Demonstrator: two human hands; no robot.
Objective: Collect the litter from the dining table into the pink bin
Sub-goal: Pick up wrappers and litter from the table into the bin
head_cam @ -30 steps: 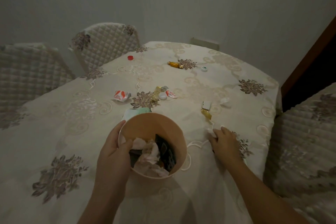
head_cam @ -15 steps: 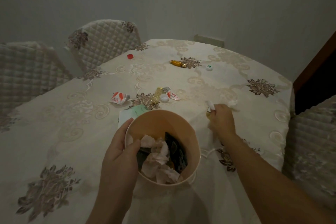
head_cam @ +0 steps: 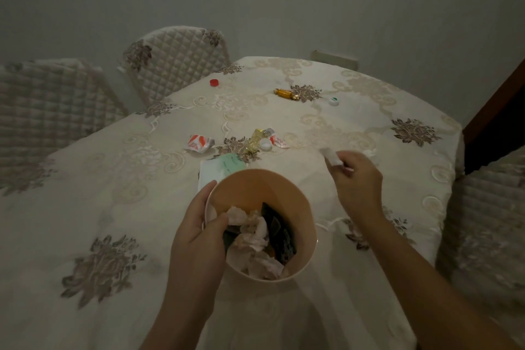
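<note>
— So where do we stand?

— Partway, we'd judge. Our left hand (head_cam: 199, 239) clamps the near rim of the pink bin (head_cam: 308, 239), thumb hooked inside, holding it over the dining table (head_cam: 85, 207). Crumpled tissues (head_cam: 255, 236) and a dark wrapper (head_cam: 279, 233) already lie in it. Our right hand (head_cam: 356, 179), just beyond the bin's right side, is pinched on a small white scrap (head_cam: 331, 156), not yet dropped in.

— And what's left?

— Plenty. A pale green packet (head_cam: 224, 166) touches the bin's far rim; past it a red-and-white sachet (head_cam: 199, 142) and a cluster of gold wrappers with a white cap (head_cam: 265, 144). Farther off, a gold-wrapped sweet (head_cam: 285, 93), a white-and-green cap (head_cam: 333, 101), and a red bottle cap (head_cam: 214, 82).

— Any writing?

— Print on the sachet and packet, too blurred for us to read.
</note>
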